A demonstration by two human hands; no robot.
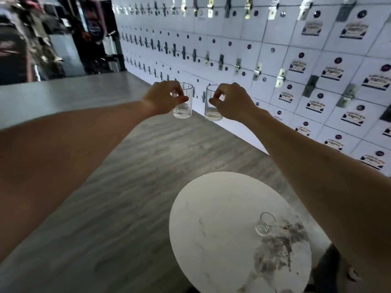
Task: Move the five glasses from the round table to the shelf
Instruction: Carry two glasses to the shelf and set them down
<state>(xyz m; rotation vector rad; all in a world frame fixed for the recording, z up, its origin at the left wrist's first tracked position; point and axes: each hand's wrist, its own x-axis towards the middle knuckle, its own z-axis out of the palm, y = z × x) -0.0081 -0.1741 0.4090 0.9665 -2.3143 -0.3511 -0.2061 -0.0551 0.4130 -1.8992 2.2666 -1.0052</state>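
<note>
At two o'clock I see the wall of lockers [275,49], and at five o'clock the round tabletop [211,229], where one glass [265,223] waits. My left hand [163,96] pinches a glass [183,102] near its rim; my right hand [232,102] pinches another [212,103], both aloft at twelve o'clock. I judge this the carrying step. No shelf shows, so next I must find it and set both down upright.

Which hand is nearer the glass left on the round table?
Right. The right hand holds a glass up beyond the table glass; the left hand is farther left.
</note>
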